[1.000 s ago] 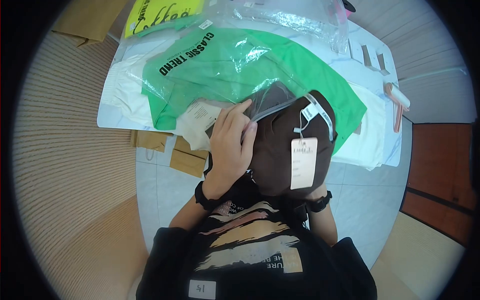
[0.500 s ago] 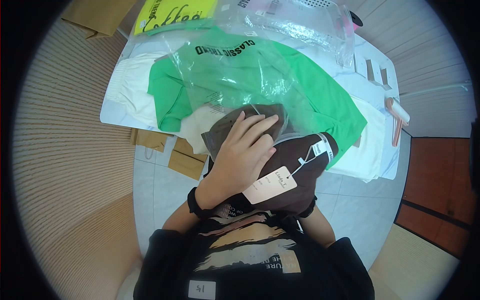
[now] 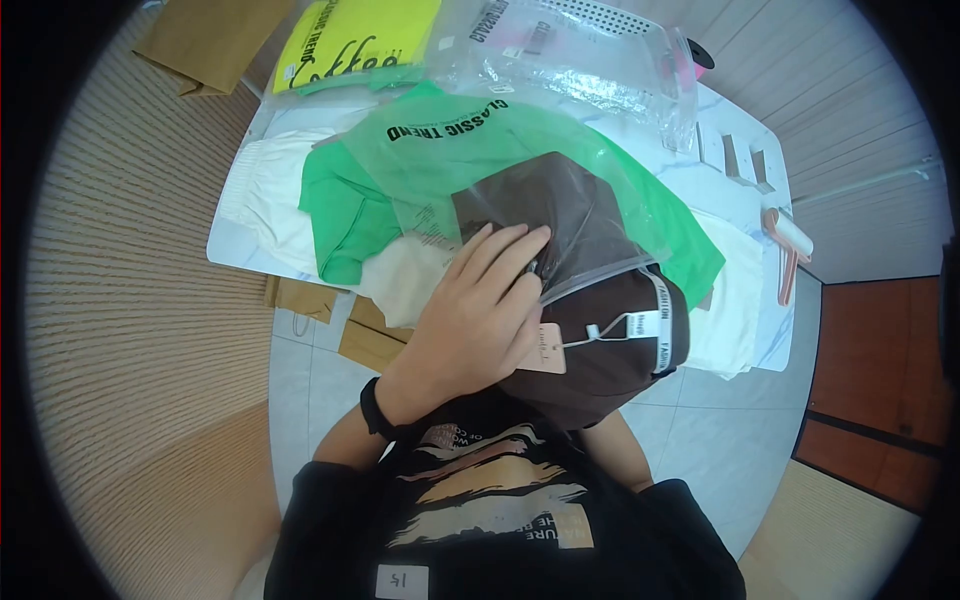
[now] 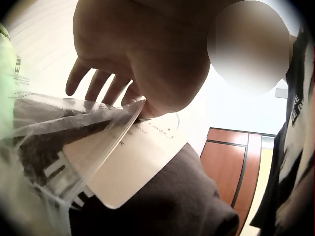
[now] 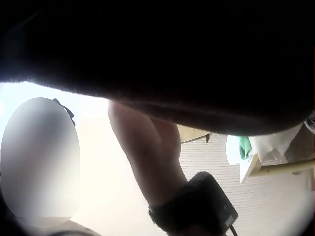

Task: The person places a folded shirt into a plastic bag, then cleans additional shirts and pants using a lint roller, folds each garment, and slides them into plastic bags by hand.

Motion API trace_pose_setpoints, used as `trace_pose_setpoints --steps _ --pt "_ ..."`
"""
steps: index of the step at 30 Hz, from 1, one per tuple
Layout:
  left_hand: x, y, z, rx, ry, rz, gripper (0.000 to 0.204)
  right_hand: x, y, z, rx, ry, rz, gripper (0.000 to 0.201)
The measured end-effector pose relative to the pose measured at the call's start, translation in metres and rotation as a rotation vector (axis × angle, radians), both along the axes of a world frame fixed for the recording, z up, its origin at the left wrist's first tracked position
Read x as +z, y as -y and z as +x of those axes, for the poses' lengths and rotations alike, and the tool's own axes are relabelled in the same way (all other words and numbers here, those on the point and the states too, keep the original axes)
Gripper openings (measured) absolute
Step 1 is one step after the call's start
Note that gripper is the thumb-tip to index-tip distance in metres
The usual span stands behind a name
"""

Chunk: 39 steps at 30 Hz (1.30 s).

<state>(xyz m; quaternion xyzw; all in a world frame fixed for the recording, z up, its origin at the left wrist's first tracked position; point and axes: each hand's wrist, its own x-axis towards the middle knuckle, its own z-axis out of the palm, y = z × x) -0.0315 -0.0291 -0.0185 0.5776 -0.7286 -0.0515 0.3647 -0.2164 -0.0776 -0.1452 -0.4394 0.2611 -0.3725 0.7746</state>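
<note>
A folded brown garment (image 3: 610,395) with a white-lettered neck or waist strip is partly inside a clear plastic bag (image 3: 600,272), its other end sticking out toward the body. My left hand (image 3: 470,325) lies over the bag's opening, fingers spread on the plastic. In the left wrist view, the bag's edge (image 4: 120,132) runs up to its thumb and forefinger, which pinch it. A pale hang tag (image 4: 123,169) on a string lies just under the thumb. The garment hides my right hand; its forearm (image 3: 618,450) reaches beneath from the right.
Under the bag, a green garment (image 3: 345,215) and white clothing (image 3: 265,195) lie across the marbled table (image 3: 735,110). A bagged yellow item (image 3: 355,45) and a clear-wrapped basket (image 3: 600,20) stand at the back. A lint roller (image 3: 790,235) rests at right, paper bags (image 3: 375,335) below left.
The brown garment sits deeper in the bag, its covered part pushed away from the body. My left hand has moved slightly toward the body, and the hang tag has turned and slipped partly under it.
</note>
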Motion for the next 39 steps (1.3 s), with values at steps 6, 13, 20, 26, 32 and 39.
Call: trace_pose_setpoints --steps 6,13,20,26,32,39 --pt "0.010 0.021 -0.018 -0.186 -0.269 -0.058 0.013 0.007 0.010 0.029 -0.018 0.067 -0.007 0.052" --pt "0.013 0.000 -0.029 -0.052 -0.018 -0.031 0.017 0.015 0.020 0.062 -0.029 0.143 -0.016 0.052" --pt "0.031 0.007 -0.026 -0.172 -0.100 -0.036 0.018 0.027 0.050 0.082 0.000 0.214 -0.019 0.051" --pt "0.027 -0.018 -0.035 -0.200 -0.053 -0.024 0.023 0.021 0.036 0.071 -0.019 0.261 0.029 0.051" --pt "0.014 -0.035 -0.025 0.203 0.041 -0.080 0.024 0.008 0.021 0.092 -0.002 0.312 0.137 0.050" --pt "0.007 -0.029 -0.024 -0.041 -0.052 -0.204 0.024 0.011 0.001 0.093 -0.016 0.383 0.155 0.050"
